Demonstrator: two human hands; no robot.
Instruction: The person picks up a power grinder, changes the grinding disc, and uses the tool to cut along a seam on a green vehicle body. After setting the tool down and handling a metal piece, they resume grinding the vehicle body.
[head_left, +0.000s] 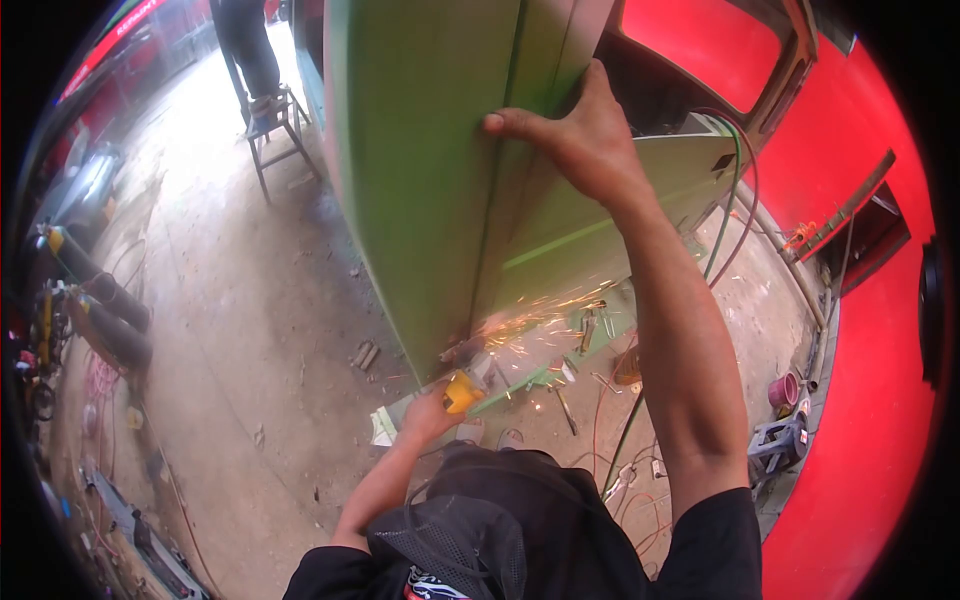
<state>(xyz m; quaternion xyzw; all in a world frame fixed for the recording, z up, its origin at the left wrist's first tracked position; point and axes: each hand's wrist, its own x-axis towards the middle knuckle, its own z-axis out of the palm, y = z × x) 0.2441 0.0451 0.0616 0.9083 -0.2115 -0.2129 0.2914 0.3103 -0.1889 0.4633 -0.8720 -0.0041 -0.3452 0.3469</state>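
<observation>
Low in the middle, my left hand [427, 417] is closed around a yellow angle grinder [463, 393]. Orange sparks [530, 325] fly to the right from its far end, at the lower edge of a tall green panel [420, 180]. The contact spot itself is blurred. My right hand [590, 140] is higher up on the panel's right side, thumb stretched across its face and index finger pointing up. Its other fingers are hidden behind the palm. The panel stands upright and slightly tilted, with a dark seam running down it.
A red vehicle body [850, 400] fills the right side, with hoses [740, 190] hanging near it. Loose tools [567, 410] and scraps lie on the floor. A stool [275, 140] with a person's legs stands at back left; dark cylinders [110, 325] lie left.
</observation>
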